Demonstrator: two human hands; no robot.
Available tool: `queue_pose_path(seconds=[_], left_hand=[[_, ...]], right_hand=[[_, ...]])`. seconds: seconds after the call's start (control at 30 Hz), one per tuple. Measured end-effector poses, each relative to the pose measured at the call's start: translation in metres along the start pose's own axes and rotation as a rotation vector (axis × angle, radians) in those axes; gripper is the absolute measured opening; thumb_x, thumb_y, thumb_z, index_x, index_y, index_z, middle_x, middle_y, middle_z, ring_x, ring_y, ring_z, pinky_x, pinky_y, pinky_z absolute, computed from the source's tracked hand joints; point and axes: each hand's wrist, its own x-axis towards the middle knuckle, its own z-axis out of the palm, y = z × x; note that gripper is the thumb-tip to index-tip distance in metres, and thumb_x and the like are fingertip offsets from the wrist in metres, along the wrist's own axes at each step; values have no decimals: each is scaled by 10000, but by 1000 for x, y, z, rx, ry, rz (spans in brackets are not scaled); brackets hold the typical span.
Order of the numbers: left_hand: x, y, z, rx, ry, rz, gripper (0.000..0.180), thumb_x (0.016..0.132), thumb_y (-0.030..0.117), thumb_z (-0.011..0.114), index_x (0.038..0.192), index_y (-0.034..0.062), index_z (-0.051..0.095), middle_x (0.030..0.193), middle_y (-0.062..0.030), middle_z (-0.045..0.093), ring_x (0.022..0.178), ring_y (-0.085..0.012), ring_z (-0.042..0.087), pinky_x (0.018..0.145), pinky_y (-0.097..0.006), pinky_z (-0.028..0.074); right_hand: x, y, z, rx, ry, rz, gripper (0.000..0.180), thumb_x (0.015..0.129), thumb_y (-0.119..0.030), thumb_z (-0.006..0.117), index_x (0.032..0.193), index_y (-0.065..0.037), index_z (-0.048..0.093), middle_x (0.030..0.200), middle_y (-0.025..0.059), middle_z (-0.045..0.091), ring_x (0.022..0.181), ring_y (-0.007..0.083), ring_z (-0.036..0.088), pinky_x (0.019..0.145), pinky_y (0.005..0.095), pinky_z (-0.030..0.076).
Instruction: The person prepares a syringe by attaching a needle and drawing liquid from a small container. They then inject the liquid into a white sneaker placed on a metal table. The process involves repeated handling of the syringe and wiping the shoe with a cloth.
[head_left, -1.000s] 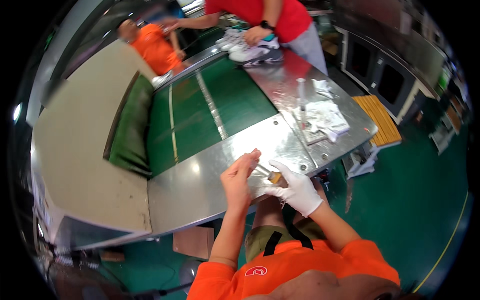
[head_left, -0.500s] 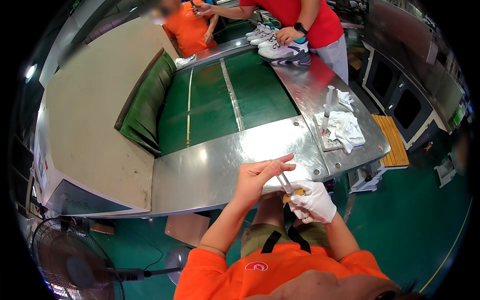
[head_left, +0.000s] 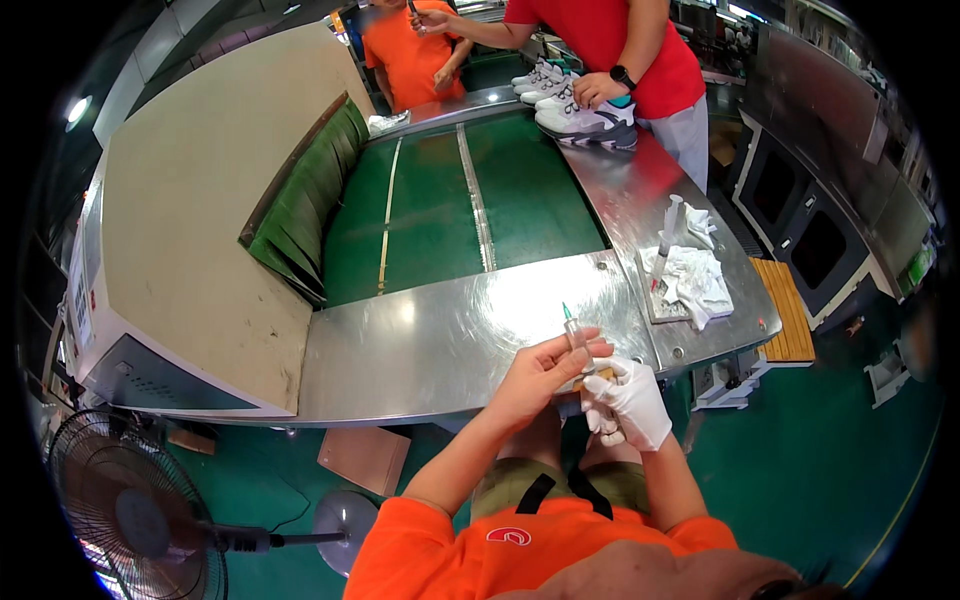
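1. Nearest the camera, the person's orange shirt (head_left: 520, 550) fills the lower edge, with both forearms reaching up and away from it.
2. The left hand (head_left: 535, 370) is bare; its fingers are curled together and pinch the barrel of a clear syringe (head_left: 575, 335) between thumb and fingertips.
3. The syringe stands nearly upright at the near edge of the steel table (head_left: 440, 345), its green tip pointing up and away.
4. The right hand (head_left: 628, 400) wears a white glove; its fingers are closed around the lower end of the syringe, just under the left hand and touching it. What else it may grip there I cannot tell.
5. Low on the left, on the green floor, stands a fan (head_left: 130, 510), with a flat brown board (head_left: 365, 458) lying near it.
6. Farther along the table to the right, a second syringe (head_left: 665, 235) stands on a small steel tray (head_left: 650, 300) beside crumpled white cloths (head_left: 695, 280).
7. Beyond the table runs a green conveyor belt (head_left: 440, 215), entering a beige machine housing (head_left: 190, 220) hung with green flaps.
8. At the far end, white sneakers (head_left: 585, 120) sit on the steel edge, a person in a red shirt (head_left: 625, 45) resting a hand on one; another person in orange (head_left: 410, 60) stands beside.
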Motion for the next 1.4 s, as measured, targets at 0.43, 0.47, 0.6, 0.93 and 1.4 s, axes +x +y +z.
queue_pose_path(seconds=[0.43,0.47,0.6,0.93,1.4], left_hand=[[31,6,-25,-440,12,88,409,1026,304,479,1277,-18,469,1375,-234,517,1207,-280,558,1029,-421,452],[31,8,-27,-414,0,67,395,1033,325,457,1260,2,478,1383,-235,511,1188,-286,569,1010,-425,461],[33,8,-37,-423,-20,23,370,1033,294,462,1252,-3,483,1383,-238,508,1193,-295,568,1001,-440,484],[50,24,-66,-507,-33,40,358,915,65,528,1259,-7,463,1269,-235,583,1260,-346,527,1087,-503,426],[67,2,-8,416,-118,37,433,1012,321,518,1246,-43,530,1184,-157,656,1127,-236,614,975,-364,469]], right_hand=[[34,1,-1,-115,-187,-507,1060,533,-338,895,1415,-54,381,1317,102,471,1238,221,473,963,382,451],[41,3,-7,-263,-190,-581,1140,494,-424,922,1424,-59,372,1334,85,462,1247,207,454,980,394,424],[49,-3,-5,-298,-351,-544,1312,400,-532,952,1460,-82,324,1379,70,425,1260,222,450,991,395,411],[71,-18,31,-269,-462,-511,1458,376,-272,989,1529,-92,116,1395,93,403,1259,233,467,1067,385,371],[-1,-18,-26,-860,195,-897,961,558,-272,887,1339,-16,390,1144,199,573,1006,362,611,882,401,498]])
